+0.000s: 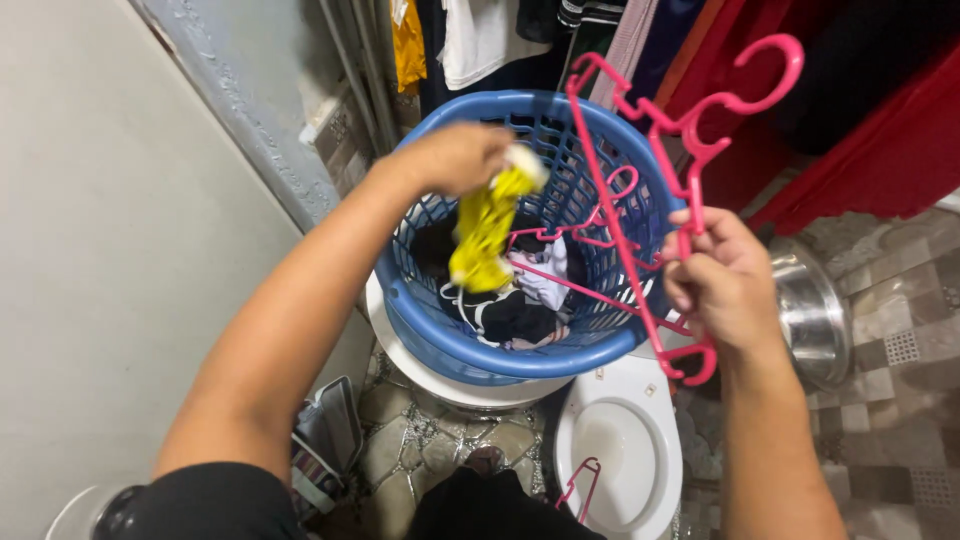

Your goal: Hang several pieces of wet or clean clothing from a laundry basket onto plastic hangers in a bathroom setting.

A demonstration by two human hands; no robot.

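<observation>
A floor (900, 400) of small grey and beige stone tiles is spreading under everything, and a pale plastered wall (90, 200) is rising on the left. Clothes (480, 35) in yellow, white and dark colours are hanging at the top of the view, with red fabric (880, 130) beside them on the right.

The left hand (455, 158) is closing its grip on a crumpled yellow cloth (485, 235), which is dangling limp below the fingers and hanging over the open mouth of the basket. The cloth is bright yellow with a paler bunched end right at the grip. The right hand (720, 280) is clamping its grip on a bundle of pink plastic hangers (660, 150), their hooks pointing up above the grip and their lower bars reaching down past it; some are leaning left of the grip into the basket.

The blue plastic laundry basket (500, 350), with slotted walls, is sitting below both grips and is holding dark and white garments (520, 300). It is resting on a white round tub (440, 385). Just below the right grip a white toilet seat (620, 440) is lying, and right of that grip a steel basin (815, 310) is standing
</observation>
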